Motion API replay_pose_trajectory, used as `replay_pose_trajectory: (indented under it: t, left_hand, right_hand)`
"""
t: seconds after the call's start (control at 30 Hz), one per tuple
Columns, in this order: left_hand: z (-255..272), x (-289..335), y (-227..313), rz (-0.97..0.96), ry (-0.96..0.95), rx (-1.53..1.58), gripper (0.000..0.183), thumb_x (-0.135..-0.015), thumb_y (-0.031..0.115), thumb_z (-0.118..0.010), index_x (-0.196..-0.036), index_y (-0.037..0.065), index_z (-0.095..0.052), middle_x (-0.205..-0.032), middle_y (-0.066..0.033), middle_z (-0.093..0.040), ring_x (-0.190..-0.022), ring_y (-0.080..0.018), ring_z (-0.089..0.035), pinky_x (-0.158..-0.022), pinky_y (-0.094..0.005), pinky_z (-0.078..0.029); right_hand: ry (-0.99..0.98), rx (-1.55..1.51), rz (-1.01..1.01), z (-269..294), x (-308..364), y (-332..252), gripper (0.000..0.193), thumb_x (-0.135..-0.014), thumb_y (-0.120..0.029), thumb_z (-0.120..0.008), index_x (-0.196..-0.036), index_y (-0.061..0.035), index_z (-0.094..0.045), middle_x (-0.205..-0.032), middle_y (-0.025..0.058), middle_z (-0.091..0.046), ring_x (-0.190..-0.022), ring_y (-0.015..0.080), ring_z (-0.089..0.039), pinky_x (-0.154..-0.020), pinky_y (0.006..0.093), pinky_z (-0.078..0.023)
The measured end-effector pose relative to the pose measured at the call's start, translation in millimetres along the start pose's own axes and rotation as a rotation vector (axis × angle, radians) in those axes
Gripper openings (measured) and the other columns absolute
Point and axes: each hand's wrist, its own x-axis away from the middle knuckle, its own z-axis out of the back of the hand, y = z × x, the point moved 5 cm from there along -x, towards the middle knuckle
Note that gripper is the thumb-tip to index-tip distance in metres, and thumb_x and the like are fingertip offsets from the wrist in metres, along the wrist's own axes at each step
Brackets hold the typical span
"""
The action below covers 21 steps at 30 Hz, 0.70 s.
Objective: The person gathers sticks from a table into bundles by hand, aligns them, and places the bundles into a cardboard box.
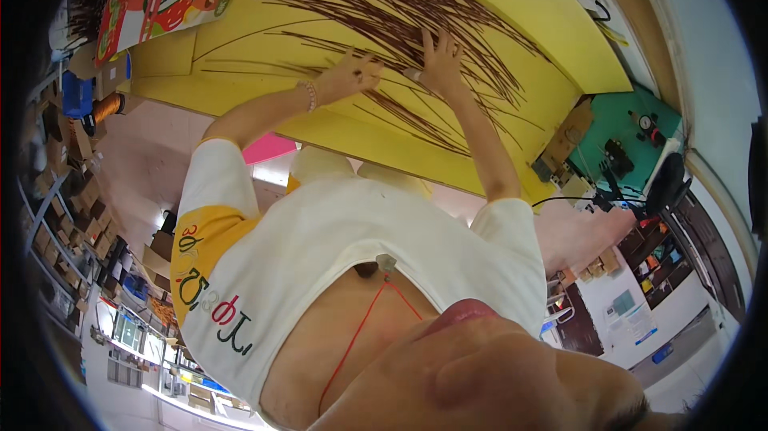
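Head view shows us a large, loose sheaf of thin, dark reddish-brown, stick-like strands (384, 19) lying across a bright yellow tabletop (328, 125), its ends fanning out unevenly. A smaller bundle (420, 124) of the same strands lies nearer the body, and a few single ones stray to the left. A red printed package (170, 1) with a green edge lies at the far left, and a green mat (612, 123) is off to the right.

We see the right hand (442, 67) laid over the sheaf, its fingers spread, the thumb out to the side. The left hand (350, 77), with a beaded bracelet (309, 96) at the wrist, is at the near edge of the sheaf, its fingers loosely bent; we cannot tell whether they pinch a strand.

We judge each strand to be light and springy, stiff enough to lie nearly straight yet bending over its length, and perhaps easily snapped or tangled. Single strands look best pinched between thumb and fingertip near the middle; a bunch, we think, wants a whole-hand grip there, so the tips don't splay.
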Motion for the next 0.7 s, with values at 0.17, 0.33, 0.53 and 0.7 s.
replay_pose_trajectory:
  t: [0.17, 0.33, 0.53, 0.7]
  left_hand:
    - [39.3, -46.5, -80.5, 0.245, -0.114, -0.289, 0.072, -0.084, 0.019, -0.063, -0.144, 0.006, -0.025, -0.152, -0.0116, -0.018, -0.139, -0.0321, -0.019, -0.105, -0.0563, -0.026]
    - [49.2, -88.0, -111.2, 0.273, -0.088, -0.331, 0.062, -0.082, 0.02, -0.068, -0.133, 0.003, -0.037, -0.13, -0.0153, -0.047, -0.119, -0.0322, -0.043, -0.101, -0.0459, -0.036]
    - [28.1, -85.5, -141.9, 0.415, -0.061, -0.015, 0.052, -0.078, 0.015, -0.07, -0.122, 0.002, -0.047, -0.112, -0.016, -0.058, -0.108, -0.0323, -0.051, -0.094, -0.0415, -0.041]
    - [31.4, -71.5, -146.0, 0.427, -0.162, 0.049, 0.042, -0.076, 0.014, -0.071, -0.116, 0.008, -0.056, -0.107, -0.0139, -0.061, -0.103, -0.028, -0.055, -0.089, -0.0412, -0.043]
  right_hand:
    - [0.04, -0.041, 0.004, -15.9, -6.5, -8.0, 0.103, -0.071, -0.058, -0.07, -0.142, -0.0035, -0.019, -0.135, 0.0313, -0.028, -0.123, 0.0484, -0.029, -0.095, 0.0685, -0.023]
    - [0.171, -0.148, 0.108, -13.1, -13.0, -29.3, 0.099, -0.068, -0.051, -0.075, -0.137, 0.0009, -0.028, -0.125, 0.0306, -0.038, -0.114, 0.0454, -0.038, -0.09, 0.066, -0.03]
    - [0.493, -0.184, 0.022, -16.0, -25.9, -43.1, 0.074, -0.074, -0.02, -0.07, -0.132, 0.0052, -0.033, -0.122, 0.0298, -0.04, -0.108, 0.043, -0.041, -0.086, 0.0578, -0.033]
    - [0.525, -0.136, 0.018, 8.5, -38.3, -48.2, 0.075, -0.073, -0.019, -0.073, -0.132, 0.0043, -0.034, -0.123, 0.0275, -0.04, -0.111, 0.0407, -0.041, -0.089, 0.0596, -0.032]
